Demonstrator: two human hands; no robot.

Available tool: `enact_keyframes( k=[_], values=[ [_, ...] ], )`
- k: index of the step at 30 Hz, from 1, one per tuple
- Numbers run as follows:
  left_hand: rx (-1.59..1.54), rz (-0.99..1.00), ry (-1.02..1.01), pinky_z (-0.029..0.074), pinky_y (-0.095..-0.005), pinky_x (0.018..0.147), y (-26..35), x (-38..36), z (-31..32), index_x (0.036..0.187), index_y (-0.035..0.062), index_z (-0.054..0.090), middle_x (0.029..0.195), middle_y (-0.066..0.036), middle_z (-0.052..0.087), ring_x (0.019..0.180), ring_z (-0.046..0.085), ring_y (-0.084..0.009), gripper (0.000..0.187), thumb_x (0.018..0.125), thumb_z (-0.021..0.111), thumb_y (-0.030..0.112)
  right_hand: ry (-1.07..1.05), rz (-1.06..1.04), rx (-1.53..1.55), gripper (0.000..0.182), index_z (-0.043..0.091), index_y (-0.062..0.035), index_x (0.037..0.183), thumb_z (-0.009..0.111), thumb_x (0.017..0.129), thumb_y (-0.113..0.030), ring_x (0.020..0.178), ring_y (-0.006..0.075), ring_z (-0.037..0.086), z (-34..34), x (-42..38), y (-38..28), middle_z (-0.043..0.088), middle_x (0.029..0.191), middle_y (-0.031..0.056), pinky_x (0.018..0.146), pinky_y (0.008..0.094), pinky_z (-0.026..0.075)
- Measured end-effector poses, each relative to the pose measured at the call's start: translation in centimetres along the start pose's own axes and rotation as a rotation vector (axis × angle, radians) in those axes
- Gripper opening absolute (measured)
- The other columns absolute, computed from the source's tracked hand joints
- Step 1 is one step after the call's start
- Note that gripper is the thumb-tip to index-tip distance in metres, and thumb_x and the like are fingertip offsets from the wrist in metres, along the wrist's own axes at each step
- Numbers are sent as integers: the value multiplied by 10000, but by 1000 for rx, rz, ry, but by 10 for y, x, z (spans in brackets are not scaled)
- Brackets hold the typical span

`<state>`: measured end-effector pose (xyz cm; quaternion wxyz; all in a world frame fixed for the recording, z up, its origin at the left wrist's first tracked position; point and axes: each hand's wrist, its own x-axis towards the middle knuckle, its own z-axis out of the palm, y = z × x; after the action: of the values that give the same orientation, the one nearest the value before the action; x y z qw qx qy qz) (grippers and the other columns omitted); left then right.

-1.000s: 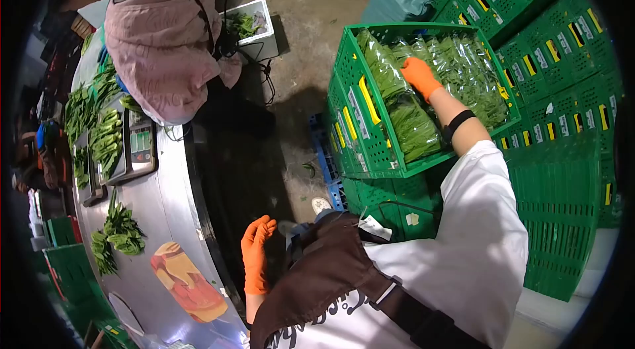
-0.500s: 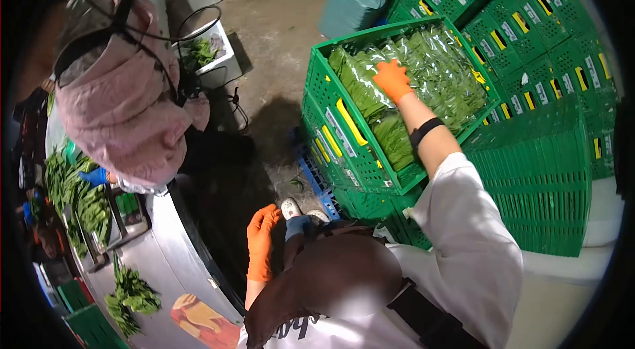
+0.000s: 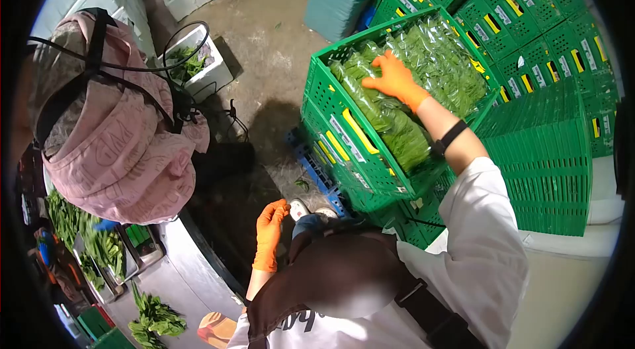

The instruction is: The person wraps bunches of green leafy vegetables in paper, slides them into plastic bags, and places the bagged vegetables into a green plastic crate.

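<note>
Clear plastic bags of leafy greens point(image 3: 440, 61) fill a green perforated crate point(image 3: 354, 162) at the right of the scene, packed side by side up to near its rim. The right hand point(image 3: 395, 80), in an orange glove, lies over the left part of the bags, thumb and fingers apart; whether the fingertips press into the film, I cannot tell. A black wristband point(image 3: 451, 137) circles that forearm. The crate sits atop other green crates, with a blue pallet point(image 3: 321, 176) low along their left side. Nested green crates point(image 3: 537, 180) stand just to the right. The left hand point(image 3: 269, 230), also orange-gloved, hangs near the body, fingers bent and close together; I cannot tell whether the thumb meets them. Left of it, a metal table point(image 3: 193, 262) bears a loose bunch of greens point(image 3: 159, 317). Beyond, a co-worker in a pink patterned hood point(image 3: 126, 157) bends over more greens. A white box point(image 3: 217, 73) and a teal sack point(image 3: 338, 4) stand on the far floor.
</note>
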<state>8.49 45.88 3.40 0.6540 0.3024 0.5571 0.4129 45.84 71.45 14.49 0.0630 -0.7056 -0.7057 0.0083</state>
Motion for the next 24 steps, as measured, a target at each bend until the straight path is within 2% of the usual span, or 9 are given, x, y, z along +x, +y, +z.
enact_keyframes(
  k=[1,3,4,5,7,10,14,16,24],
  values=[
    [-14,8,-11,470,-253,834,0,0,0,1128,-25,593,986,-97,659,886,616,-139,262,940,546,152,2,0,-1,397,615,-71,1050,717,729,-281,1071,310,554,-7,2,-4,468,1303,174,834,386,492],
    [1,3,-19,470,-258,846,1,4,-4,1130,-32,587,993,-96,653,900,614,-144,258,943,539,140,340,-70,624,273,618,-80,1036,634,815,-240,921,237,621,-30,6,-17,588,1125,147,716,346,513],
    [11,4,-8,471,-259,849,0,6,-4,1130,-36,584,997,-97,650,906,613,-147,259,944,537,139,94,19,941,201,617,-69,1014,552,881,-204,797,151,624,-36,-3,-30,645,929,87,623,295,497],
    [24,3,1,471,-260,852,-1,6,-4,1130,-40,582,1002,-99,648,913,611,-149,261,945,536,138,-139,16,1127,254,619,-65,997,515,935,-288,811,111,601,-35,-15,-44,655,877,27,632,276,477],
    [13,16,-20,469,-257,851,0,7,-1,1128,-41,582,1003,-98,647,915,609,-147,261,945,536,139,-538,118,1348,407,624,-85,1052,433,968,-435,834,112,591,10,-31,-50,652,955,13,693,262,475],
    [-10,42,-33,468,-253,847,-2,10,1,1127,-43,581,1000,-97,645,916,605,-143,262,944,538,139,-654,205,1589,540,615,-114,1127,341,957,-547,872,144,593,24,-50,-54,645,1003,20,770,289,479],
    [43,-14,-44,466,-248,843,-10,10,0,1128,-42,582,995,-93,645,914,602,-141,256,942,538,128,-905,492,1699,512,586,-122,1184,333,972,-513,897,180,587,20,-60,-57,635,1061,37,826,324,478],
    [31,-30,-49,465,-247,840,-6,12,5,1128,-41,584,997,-93,645,907,601,-140,255,943,537,127,-834,552,1736,502,585,-98,1170,350,974,-496,877,161,594,78,-44,-46,627,1081,38,778,319,495],
    [-1,-42,-76,458,-228,811,-14,22,13,1131,-32,592,993,-90,653,873,586,-125,255,942,539,131,-654,551,1651,455,578,-59,1174,399,976,-428,869,145,601,115,-23,-36,619,1113,40,734,318,511]
  ],
)
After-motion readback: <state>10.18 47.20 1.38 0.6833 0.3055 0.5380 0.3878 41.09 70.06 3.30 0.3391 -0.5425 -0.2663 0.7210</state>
